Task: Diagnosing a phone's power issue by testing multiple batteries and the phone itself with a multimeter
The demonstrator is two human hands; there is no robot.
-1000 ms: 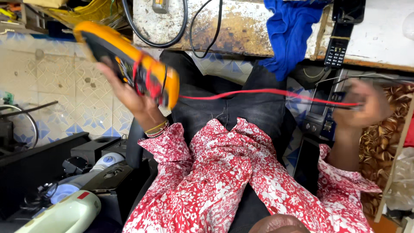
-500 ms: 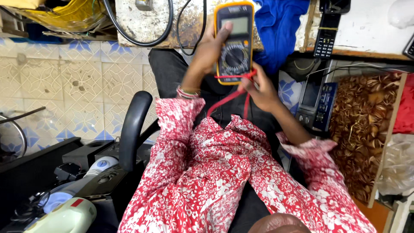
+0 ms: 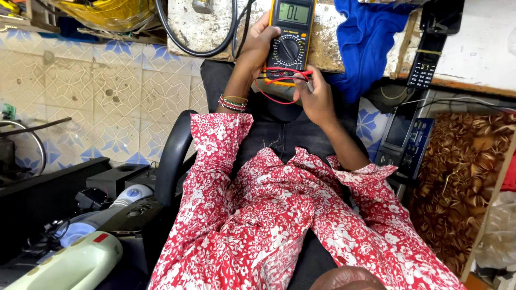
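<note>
The yellow multimeter stands upright over the person's lap, its top against the edge of a worn workbench, its small screen lit and its round dial in the middle of the face; the left hand grips it from the side, fingers curled round the casing and thumb near the dial; the right hand sits just below the meter's lower edge, fingertips pinched narrow on the end of the red lead, which loops down in a short curve beneath the case; by the look of it the meter is on and in hand and the lead is being seen to at the sockets, while no probe touches anything to be measured, so the testing itself appears not yet begun; a blue cloth hangs off the bench just to the right; a black handset lies further right; a black chair armrest curves beside the left sleeve.
</note>
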